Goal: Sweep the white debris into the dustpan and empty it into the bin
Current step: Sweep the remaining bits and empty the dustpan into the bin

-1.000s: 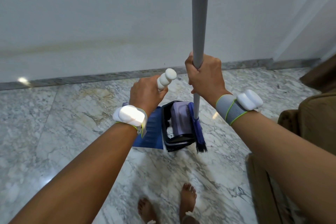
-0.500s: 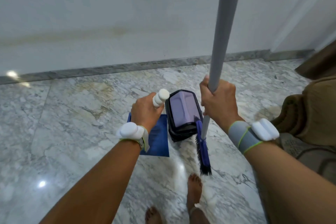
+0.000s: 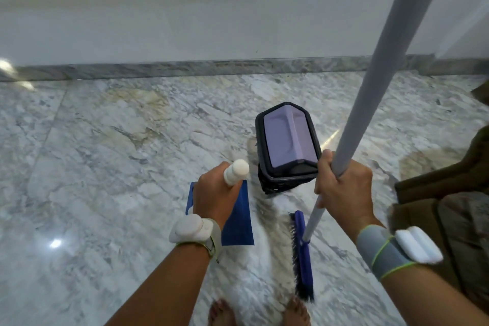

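Down on the marble floor (image 3: 105, 167), the black bin (image 3: 287, 148) stands with its lilac lid shut, so its contents cannot be seen. Just beside it, the blue dustpan (image 3: 238, 222) is largely hidden behind the left hand (image 3: 215, 198), which is clenched around its white handle (image 3: 236, 172). Whether debris lies inside is unclear. The right hand (image 3: 341, 190) is wrapped around the grey broom pole (image 3: 383, 66), which slants up to the right; the blue brush head (image 3: 303, 257) runs lengthwise toward the bare feet (image 3: 296, 312).

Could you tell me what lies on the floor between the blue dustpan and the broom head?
In the head view, only bare marble floor separates the dustpan from the broom head; no white debris is discernible there.
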Tool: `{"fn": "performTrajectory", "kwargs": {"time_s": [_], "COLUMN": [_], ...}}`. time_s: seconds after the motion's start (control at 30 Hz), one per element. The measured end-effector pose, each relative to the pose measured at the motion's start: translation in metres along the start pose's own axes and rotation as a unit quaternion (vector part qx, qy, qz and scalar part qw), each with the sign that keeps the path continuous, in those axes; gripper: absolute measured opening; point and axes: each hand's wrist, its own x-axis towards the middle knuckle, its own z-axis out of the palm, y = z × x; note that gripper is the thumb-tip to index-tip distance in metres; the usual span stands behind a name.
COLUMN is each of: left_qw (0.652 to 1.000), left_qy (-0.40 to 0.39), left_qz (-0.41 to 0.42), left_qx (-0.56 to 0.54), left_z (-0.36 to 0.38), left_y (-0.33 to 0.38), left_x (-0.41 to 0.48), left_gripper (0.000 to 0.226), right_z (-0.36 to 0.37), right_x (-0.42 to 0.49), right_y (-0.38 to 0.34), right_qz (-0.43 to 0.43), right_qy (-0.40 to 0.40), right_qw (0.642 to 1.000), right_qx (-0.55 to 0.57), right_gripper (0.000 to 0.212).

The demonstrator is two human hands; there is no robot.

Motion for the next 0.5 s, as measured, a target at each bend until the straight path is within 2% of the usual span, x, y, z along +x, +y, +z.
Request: {"fn": "performTrajectory", "kwargs": {"time_s": [0.07, 0.2, 0.37, 0.5], "left_qw": [1.0, 1.0, 0.998, 0.997], "left_qy": [-0.002, 0.008, 0.005, 0.022], "left_qz": [-0.003, -0.012, -0.059, -0.07], "left_qx": [0.005, 0.005, -0.013, -0.025], "left_z": [0.016, 0.041, 0.061, 0.061], "left_y": [-0.016, -0.047, -0.082, -0.097], "left_x": [0.001, -0.002, -0.014, -0.019], "left_gripper": [0.024, 0.026, 0.025, 0.026], "right_z": [0.018, 0.053, 0.081, 0.078], "right_x": [0.002, 0.008, 0.008, 0.004], "right_y": [0.029, 0.075, 0.113, 0.113], "right_qz": [0.026, 0.018, 0.089, 0.049], "right_qy": [-0.002, 0.001, -0.035, -0.084], "right_qw": [1.0, 1.0, 0.995, 0.993], "right_qx": [0.017, 0.023, 0.038, -0.07], "right_gripper": [0.059, 0.064, 0.041, 0.033]}}
